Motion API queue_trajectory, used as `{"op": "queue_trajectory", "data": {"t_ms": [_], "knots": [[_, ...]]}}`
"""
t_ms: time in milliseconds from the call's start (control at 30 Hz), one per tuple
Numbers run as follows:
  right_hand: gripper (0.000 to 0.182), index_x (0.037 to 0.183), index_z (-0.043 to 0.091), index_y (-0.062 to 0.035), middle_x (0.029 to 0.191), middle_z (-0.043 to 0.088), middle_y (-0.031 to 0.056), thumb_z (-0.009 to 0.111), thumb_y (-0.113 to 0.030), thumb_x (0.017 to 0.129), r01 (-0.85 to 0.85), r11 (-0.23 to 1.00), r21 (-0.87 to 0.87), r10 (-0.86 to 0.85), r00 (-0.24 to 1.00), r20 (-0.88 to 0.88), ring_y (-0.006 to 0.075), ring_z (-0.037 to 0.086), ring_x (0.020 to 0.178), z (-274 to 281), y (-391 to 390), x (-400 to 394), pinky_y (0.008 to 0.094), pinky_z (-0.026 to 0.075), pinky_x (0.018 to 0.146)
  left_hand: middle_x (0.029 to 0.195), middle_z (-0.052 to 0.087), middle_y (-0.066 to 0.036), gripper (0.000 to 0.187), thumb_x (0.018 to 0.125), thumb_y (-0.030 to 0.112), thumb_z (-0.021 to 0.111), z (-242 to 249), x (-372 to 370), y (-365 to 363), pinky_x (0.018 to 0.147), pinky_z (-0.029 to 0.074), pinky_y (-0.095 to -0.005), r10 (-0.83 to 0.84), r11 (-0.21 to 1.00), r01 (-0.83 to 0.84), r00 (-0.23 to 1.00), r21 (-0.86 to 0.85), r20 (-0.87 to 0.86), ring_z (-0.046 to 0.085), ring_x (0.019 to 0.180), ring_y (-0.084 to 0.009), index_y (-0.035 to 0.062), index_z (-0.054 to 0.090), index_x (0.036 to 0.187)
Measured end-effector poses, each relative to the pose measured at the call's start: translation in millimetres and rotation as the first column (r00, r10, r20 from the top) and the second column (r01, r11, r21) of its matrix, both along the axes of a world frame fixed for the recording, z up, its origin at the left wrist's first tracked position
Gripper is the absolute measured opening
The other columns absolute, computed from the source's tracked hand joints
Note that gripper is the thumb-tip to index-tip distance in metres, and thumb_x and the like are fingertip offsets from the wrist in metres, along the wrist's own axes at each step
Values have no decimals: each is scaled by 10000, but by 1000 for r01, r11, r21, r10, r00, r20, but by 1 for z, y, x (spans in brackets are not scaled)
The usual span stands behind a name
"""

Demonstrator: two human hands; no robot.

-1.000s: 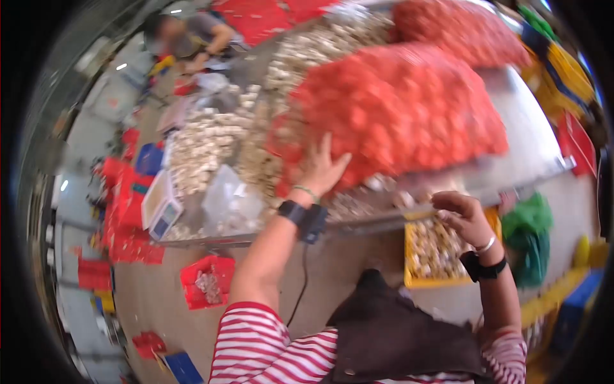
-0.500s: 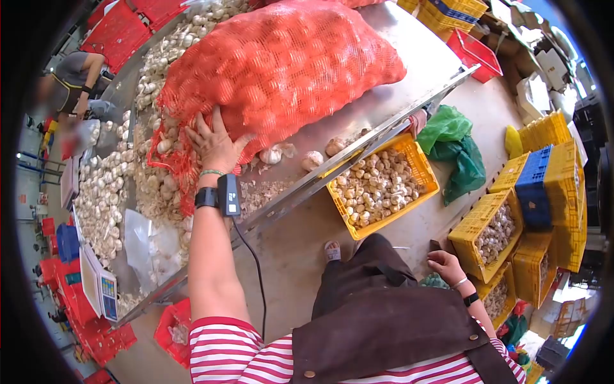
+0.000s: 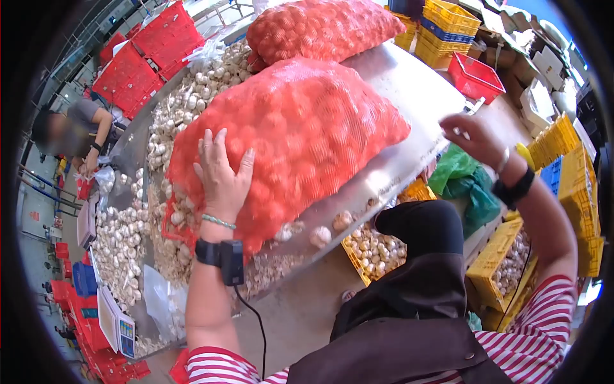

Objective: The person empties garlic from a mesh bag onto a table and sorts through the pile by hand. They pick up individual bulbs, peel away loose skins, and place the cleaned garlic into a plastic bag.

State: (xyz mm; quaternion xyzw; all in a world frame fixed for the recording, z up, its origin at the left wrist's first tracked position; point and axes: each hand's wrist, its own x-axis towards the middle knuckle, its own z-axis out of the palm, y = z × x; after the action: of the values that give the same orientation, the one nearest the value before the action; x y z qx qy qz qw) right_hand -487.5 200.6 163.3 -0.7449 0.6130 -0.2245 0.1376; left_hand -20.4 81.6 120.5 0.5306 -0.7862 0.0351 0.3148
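Note:
A big red mesh sack [image 3: 320,121] full of garlic bulbs lies across the metal table. My left hand [image 3: 224,176] rests flat on its near left side, fingers spread. Loose skins and bulbs poke from the sack's left end, below that hand. My right hand [image 3: 483,141] is raised in the air off the table's right edge, fingers loosely bent and apart, with nothing seen in them. Two loose garlic bulbs [image 3: 320,237] sit by the near edge of the table. Partly under my raised leg is a yellow crate of garlic [image 3: 352,257].
Behind lies a second red mesh sack [image 3: 326,29]. Loose garlic [image 3: 118,246], a plastic bag [image 3: 160,297] and a scale [image 3: 118,323] occupy the left. Green bags [image 3: 470,185] and yellow crates [image 3: 492,281] stand right. A co-worker [image 3: 86,131] handles something at the far left.
My left hand has shifted up the sack. My right hand has swung up from beside my hip to the table's right edge. One leg has risen, and the view shows more of the back.

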Motion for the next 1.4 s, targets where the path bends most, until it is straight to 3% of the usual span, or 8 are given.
{"op": "queue_trajectory", "data": {"t_ms": [100, 233, 433, 800, 933, 1133, 1267, 1400], "knots": [[277, 1132, 622, -47, 982, 672, 78, 649, -195, 899, -139, 985, -100, 132, 988, -75, 164, 634, 879, -7, -131, -10, 295, 507, 722, 1491, 296, -211, 620, 913, 472, 534, -7, -7, -58, 1070, 222, -633, 68, 979, -87, 992, 186, 105, 252, 1380, -406, 104, 405, 1394], [266, 1125, 610, -58, 1101, 629, 129, 615, -200, 899, -463, 881, -97, 458, 886, -72, 310, 590, 1029, -14, -315, 30, 382, 480, 891, 1495, 283, -211, 573, 893, 242, 556, 1, -18, -67, 1138, 159, -519, -57, 978, 18, 982, 210, 181, 207, 1388, -441, 29, 380, 1396], [444, 1206, 551, -36, 1192, 563, 171, 533, -387, 935, -877, 454, -154, 891, 445, 92, 365, 528, 1114, -104, -507, 138, 424, 446, 954, 1538, 126, -248, 731, 925, 517, 327, -17, -16, -29, 1117, 62, -612, 98, 904, -160, 980, 398, 171, 87, 1407, -486, 46, 221, 1474], [884, 1169, 585, 43, 1205, 545, 282, 540, -742, 763, -563, 415, 714, 803, 596, 3, 412, 545, 1103, -49, -534, 199, 429, 443, 957, 1537, 87, -253, 771, 891, 572, 342, -25, -15, -27, 1084, 87, -681, 87, 883, -156, 981, 444, 172, 80, 1378, -542, 100, 207, 1485], [802, 1130, 615, 41, 1204, 560, 276, 516, -689, 813, -699, 586, 409, 734, 672, 97, 387, 539, 1136, -98, -525, 210, 428, 382, 1022, 1519, 141, -251, 746, 871, 561, 395, -28, -19, -30, 1069, 130, -684, 101, 890, -144, 987, 433, 122, 127, 1363, -549, 108, 283, 1454], [825, 1240, 519, 54, 1234, 562, 276, 510, -662, 831, -577, 366, 730, 699, 688, 194, 389, 513, 1193, -75, -533, 199, 407, 384, 1021, 1543, 145, -181, 725, 860, 568, 426, -21, -23, -36, 1064, 150, -681, 134, 895, -153, 988, 420, 75, 94, 1400, -485, 136, 334, 1435], [610, 1197, 548, 1, 1061, 612, 245, 518, -524, 887, -572, 632, 523, 680, 733, -21, 417, 564, 995, -73, -474, 143, 450, 425, 915, 1499, 240, -181, 655, 840, 423, 582, 37, -49, -35, 1065, 204, -644, 148, 792, -219, 975, 570, 169, 195, 1374, -454, 102, 393, 1378], [434, 1111, 560, 6, 1029, 610, 206, 621, -336, 850, -426, 765, 483, 472, 881, 29, 380, 575, 938, -5, -399, 83, 442, 433, 886, 1252, 511, -147, 429, 895, 269, 578, 37, -106, 64, 970, 369, -509, 948, 156, -605, 313, 780, 53, 475, 1147, -354, 12, 469, 1221]]}}
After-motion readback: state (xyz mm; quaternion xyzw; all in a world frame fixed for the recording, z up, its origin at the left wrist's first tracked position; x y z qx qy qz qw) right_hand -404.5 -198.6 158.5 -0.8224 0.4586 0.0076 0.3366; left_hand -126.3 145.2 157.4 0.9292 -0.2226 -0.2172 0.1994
